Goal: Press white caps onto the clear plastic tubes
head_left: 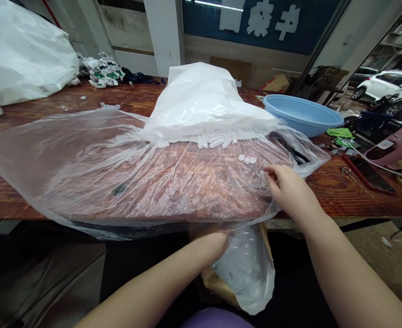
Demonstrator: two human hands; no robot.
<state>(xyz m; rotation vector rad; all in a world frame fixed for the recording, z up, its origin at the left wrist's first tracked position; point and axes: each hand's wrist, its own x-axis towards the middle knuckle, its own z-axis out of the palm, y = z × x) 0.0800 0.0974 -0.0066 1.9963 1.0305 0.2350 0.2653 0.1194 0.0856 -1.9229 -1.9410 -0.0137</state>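
Fingers point(268, 169) of our right hand point(285, 186) curl over clear film point(187, 187), our left hand point(219, 243) beside the bag point(260, 296); whether either pinches, we cannot tell.

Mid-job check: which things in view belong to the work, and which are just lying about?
Likely in the job: clear plastic sheeting by the right hand; small translucent pieces; white bag; open sack beside the left hand.

Probably lying about: blue basin; keys; green-and-white items.
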